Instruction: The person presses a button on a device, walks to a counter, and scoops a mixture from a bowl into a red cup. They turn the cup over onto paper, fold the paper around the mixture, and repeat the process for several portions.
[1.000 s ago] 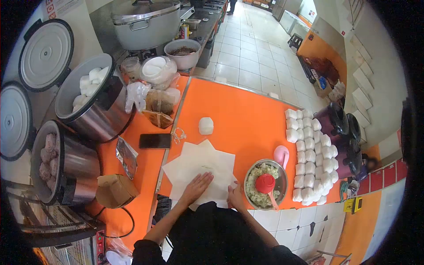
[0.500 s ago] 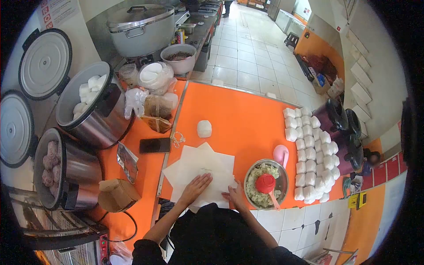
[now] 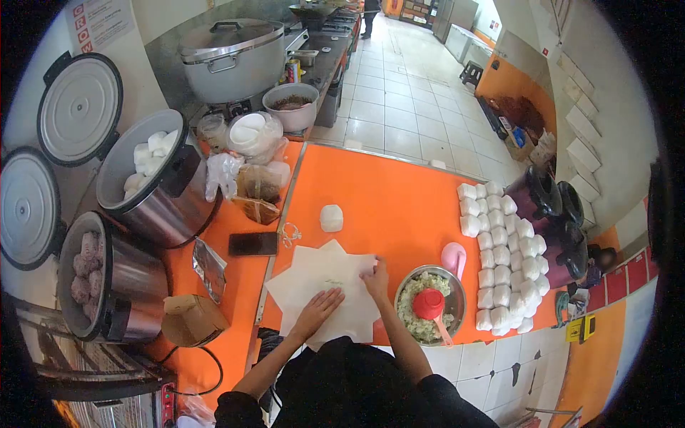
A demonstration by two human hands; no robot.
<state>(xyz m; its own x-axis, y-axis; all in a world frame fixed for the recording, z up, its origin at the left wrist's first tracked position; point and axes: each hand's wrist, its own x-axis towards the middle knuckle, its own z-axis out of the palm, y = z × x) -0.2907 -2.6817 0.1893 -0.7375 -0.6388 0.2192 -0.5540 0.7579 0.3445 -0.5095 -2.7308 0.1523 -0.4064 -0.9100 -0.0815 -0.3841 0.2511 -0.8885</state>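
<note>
L hand [image 3: 318,314] flat on paper sheets [image 3: 307,274], grip released; R hand [image 3: 376,281] at sheets' upper R corner, can't tell if grip's pinching. Sheets on orange desk [image 3: 392,192], L of metal bowl [image 3: 458,299].

Sheets [image 3: 303,278] by the worktop [image 3: 385,192] near edge: thin paper, matt white, smooth. Worktop itself: smooth orange, soft sheen, dull metal-look strip [image 3: 292,187] down left edge. Bowl [image 3: 462,299], near edge: shiny metal. Scoop [image 3: 428,303] in it: smooth red plastic. Packets [image 3: 501,255], right edge: matt white wraps. Box [image 3: 193,322], past left edge: matt brown cardboard.
</note>
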